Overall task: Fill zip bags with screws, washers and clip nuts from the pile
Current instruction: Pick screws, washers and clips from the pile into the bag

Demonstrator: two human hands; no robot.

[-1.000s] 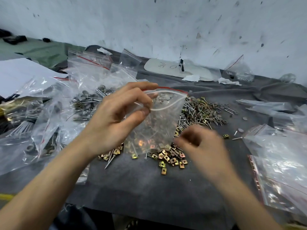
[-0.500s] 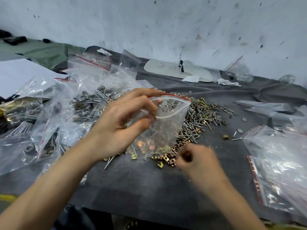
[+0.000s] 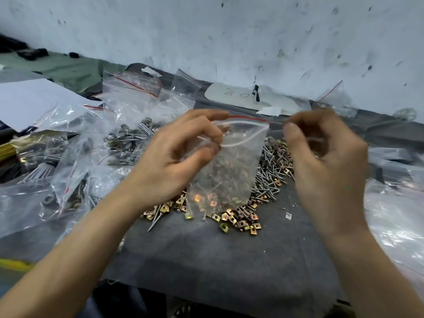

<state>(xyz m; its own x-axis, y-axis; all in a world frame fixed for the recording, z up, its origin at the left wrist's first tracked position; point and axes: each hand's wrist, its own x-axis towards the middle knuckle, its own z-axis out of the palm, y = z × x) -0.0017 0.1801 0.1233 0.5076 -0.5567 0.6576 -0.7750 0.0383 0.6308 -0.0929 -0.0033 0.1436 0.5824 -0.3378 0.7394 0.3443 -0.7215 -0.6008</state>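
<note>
Zip bag point(image 3: 229, 171) pinched by left hand point(image 3: 174, 161) overlaps clip nuts point(image 3: 238, 220); filled bags point(image 3: 75, 166) leftward.

Bag point(image 3: 227, 171) in left grip point(image 3: 169, 161) (mouth agape)

Light is bright, soft and even, looks like it comes from overhead, so shadows on the grey cloth point(image 3: 206, 260) are faint. White glare flares off the plastic bags on the left point(image 3: 128, 104) and right point(image 3: 394, 221). The right hand point(image 3: 325, 157) is smeared by motion blur; the left hand point(image 3: 169, 164) and the zip bag point(image 3: 229, 171) it pinches look sharper. The wide lens bows the wall point(image 3: 206, 37) at the edges.
</note>
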